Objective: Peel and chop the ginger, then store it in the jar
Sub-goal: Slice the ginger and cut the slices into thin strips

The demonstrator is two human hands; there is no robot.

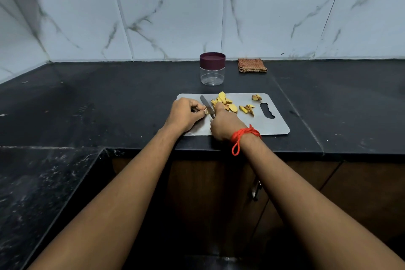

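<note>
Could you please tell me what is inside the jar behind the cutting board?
Through the clear wall of the jar nothing shows, so it looks empty. Its dark lid is on and opaque, so the space right under it is hidden.

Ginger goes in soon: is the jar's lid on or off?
On. The maroon lid caps the clear jar, which stands upright and looks empty.
</note>
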